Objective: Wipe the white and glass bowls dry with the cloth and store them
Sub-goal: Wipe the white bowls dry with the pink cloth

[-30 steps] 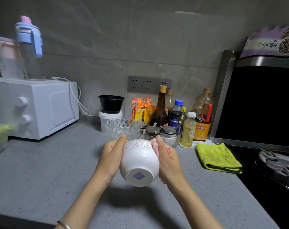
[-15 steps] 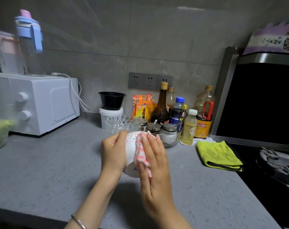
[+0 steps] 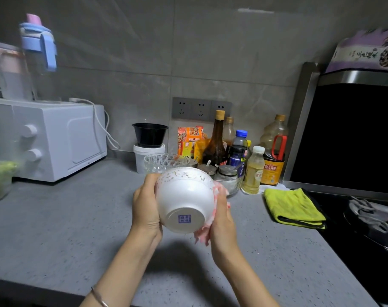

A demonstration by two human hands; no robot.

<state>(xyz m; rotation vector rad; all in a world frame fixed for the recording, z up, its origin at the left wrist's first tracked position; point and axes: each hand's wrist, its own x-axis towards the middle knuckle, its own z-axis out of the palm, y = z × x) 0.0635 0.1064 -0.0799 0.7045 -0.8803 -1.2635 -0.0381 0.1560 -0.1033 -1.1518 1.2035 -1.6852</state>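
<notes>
Grey worktop [image 3: 55,229] is seen beneath the white bowl [image 3: 185,196], which is held above it base toward the camera, the glass bowl [image 3: 164,161] standing just behind. The held bowl's left side is gripped by the left hand [image 3: 145,207], and the cloth [image 3: 203,233] is pressed to its right side by the curled right hand [image 3: 223,222]. Wiping of the outside is judged in hand; turning the bowl is called for next.
</notes>
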